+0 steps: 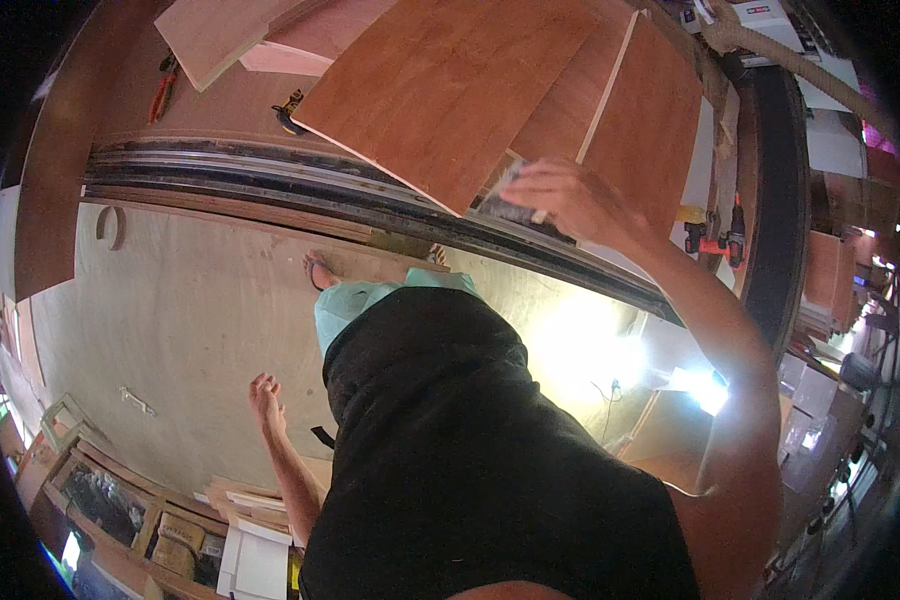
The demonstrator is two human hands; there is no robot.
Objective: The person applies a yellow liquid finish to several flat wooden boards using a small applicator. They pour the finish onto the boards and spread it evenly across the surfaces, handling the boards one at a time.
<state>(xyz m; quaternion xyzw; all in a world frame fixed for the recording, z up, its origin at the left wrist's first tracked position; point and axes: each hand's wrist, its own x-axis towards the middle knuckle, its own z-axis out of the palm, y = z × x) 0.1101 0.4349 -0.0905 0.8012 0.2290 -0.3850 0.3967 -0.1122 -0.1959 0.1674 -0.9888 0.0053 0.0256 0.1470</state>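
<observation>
My right hand (pixel 578 200) reaches over the near edge of the workbench, its fingers bent and smeared by motion. A blurred greyish thing (pixel 513 192) shows at its fingertips; whether the hand grips it I cannot tell. Just to the left lies a large reddish-brown plywood panel (pixel 440 90) with a pale edge, one corner jutting over the bench rail. Beyond and right of the hand is another brown panel (pixel 645 125) with a pale edge strip. Low at my left side hangs my left hand (pixel 267 402), fingers loosely curled in and nothing visible in them.
Red-handled pliers (pixel 162 92) and a yellow-black tool (pixel 289 112) lie on the bench's left. An orange-black power drill (pixel 720 240) rests at right. Dark metal rails (pixel 240 165) run along the bench edge. Behind me stand wooden shelves (pixel 135 500) and a bright lamp (pixel 708 388).
</observation>
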